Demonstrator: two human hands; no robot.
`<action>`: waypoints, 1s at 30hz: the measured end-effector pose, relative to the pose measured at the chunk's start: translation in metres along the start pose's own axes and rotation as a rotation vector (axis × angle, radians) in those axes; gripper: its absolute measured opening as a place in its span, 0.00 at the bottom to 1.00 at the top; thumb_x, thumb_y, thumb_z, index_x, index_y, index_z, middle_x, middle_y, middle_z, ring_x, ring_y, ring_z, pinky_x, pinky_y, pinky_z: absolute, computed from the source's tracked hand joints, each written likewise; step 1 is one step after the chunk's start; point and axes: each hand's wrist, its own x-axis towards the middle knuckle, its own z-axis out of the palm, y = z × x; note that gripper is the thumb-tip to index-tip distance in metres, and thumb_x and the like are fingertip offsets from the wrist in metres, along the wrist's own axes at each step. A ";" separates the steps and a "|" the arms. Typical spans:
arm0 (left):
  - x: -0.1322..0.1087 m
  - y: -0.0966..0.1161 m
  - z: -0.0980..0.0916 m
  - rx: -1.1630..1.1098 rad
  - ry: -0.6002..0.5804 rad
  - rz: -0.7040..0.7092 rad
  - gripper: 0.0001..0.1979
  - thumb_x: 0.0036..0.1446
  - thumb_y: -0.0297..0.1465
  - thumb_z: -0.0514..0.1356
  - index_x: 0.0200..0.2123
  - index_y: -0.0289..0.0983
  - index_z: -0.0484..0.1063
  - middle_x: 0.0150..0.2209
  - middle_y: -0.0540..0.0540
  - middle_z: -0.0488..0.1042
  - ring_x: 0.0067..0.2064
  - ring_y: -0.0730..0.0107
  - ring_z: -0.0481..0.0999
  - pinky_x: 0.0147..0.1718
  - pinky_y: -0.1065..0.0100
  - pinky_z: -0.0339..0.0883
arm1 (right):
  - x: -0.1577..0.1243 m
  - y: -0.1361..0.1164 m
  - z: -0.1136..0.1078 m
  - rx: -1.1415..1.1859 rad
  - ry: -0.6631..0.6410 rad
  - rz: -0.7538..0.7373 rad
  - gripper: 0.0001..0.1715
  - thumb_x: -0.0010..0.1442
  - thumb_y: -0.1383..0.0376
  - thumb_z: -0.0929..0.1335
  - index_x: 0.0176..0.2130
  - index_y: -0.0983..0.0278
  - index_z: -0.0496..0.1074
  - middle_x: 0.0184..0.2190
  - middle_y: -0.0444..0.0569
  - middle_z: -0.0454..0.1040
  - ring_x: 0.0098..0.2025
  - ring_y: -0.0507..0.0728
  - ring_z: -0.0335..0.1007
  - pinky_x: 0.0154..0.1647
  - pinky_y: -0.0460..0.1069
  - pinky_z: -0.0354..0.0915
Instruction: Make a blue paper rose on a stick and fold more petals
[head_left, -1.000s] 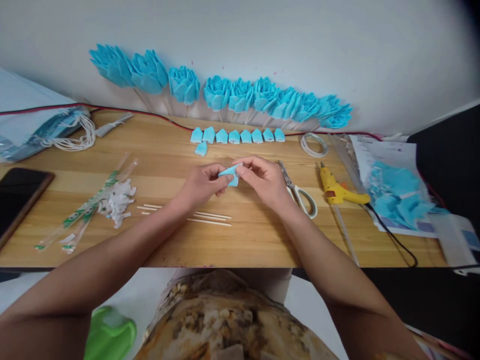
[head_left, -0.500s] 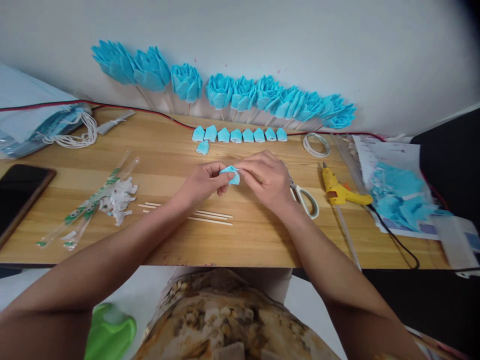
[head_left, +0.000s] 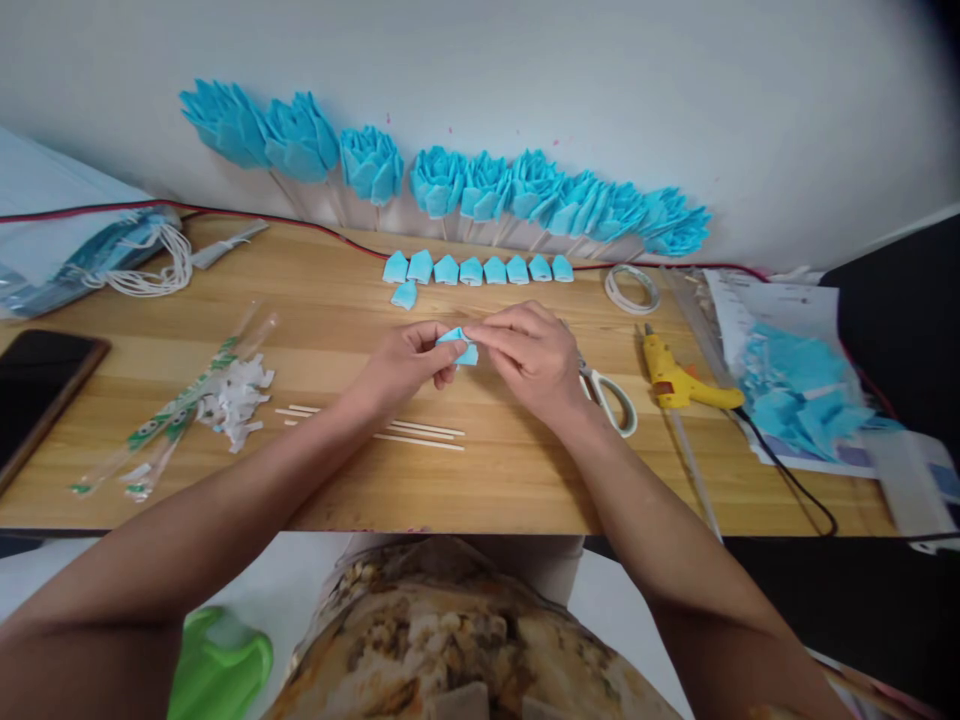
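Note:
My left hand [head_left: 412, 362] pinches a small folded blue petal piece [head_left: 468, 354] between thumb and fingers, above the middle of the table. My right hand [head_left: 529, 350] reaches in from the other side, its closed thumb and fingertips at the petal piece's upper edge. Something small and whitish shows by those fingertips, too little to name. Just beyond my hands lies a row of several similar folded blue petals [head_left: 471, 271], with one more petal [head_left: 405, 294] in front of it. Scissors [head_left: 616, 402] lie partly hidden behind my right hand.
Blue flowers on sticks [head_left: 373, 165] lean against the wall. At right are a tape roll [head_left: 632, 290], a yellow glue gun [head_left: 679, 378] and blue scraps [head_left: 802, 400]. Thin wooden sticks [head_left: 420, 437] lie under my left forearm; at left are white scraps [head_left: 234, 400] and a phone [head_left: 45, 395].
My right fingertips have moved slightly left and up, onto the petal piece's upper edge. The petal piece has tilted a little in my left hand, which stays in place.

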 end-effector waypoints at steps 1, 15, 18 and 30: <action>0.000 0.000 0.000 -0.002 -0.003 0.003 0.17 0.48 0.41 0.70 0.25 0.35 0.71 0.20 0.52 0.70 0.22 0.78 0.66 0.25 0.73 0.62 | 0.000 0.000 0.000 -0.001 -0.012 0.015 0.17 0.68 0.69 0.64 0.42 0.54 0.82 0.35 0.46 0.81 0.39 0.55 0.73 0.39 0.52 0.66; -0.001 0.000 0.000 -0.052 -0.046 0.025 0.18 0.50 0.43 0.69 0.27 0.35 0.71 0.21 0.51 0.71 0.23 0.78 0.67 0.26 0.73 0.63 | 0.000 0.000 -0.001 0.008 -0.061 0.070 0.18 0.68 0.70 0.65 0.43 0.51 0.82 0.37 0.46 0.81 0.40 0.56 0.73 0.41 0.53 0.68; 0.000 -0.003 -0.001 -0.082 -0.041 0.027 0.17 0.50 0.42 0.70 0.28 0.35 0.72 0.21 0.51 0.71 0.23 0.77 0.67 0.25 0.73 0.63 | 0.001 -0.002 -0.001 0.027 -0.048 0.065 0.18 0.67 0.70 0.65 0.42 0.53 0.82 0.37 0.46 0.81 0.40 0.56 0.73 0.41 0.53 0.68; 0.002 -0.004 -0.001 -0.046 0.005 0.065 0.15 0.49 0.41 0.68 0.26 0.36 0.70 0.21 0.52 0.71 0.22 0.78 0.67 0.25 0.72 0.64 | 0.002 -0.007 -0.001 0.874 -0.186 0.846 0.24 0.63 0.45 0.68 0.35 0.63 0.76 0.33 0.48 0.77 0.36 0.54 0.74 0.34 0.48 0.73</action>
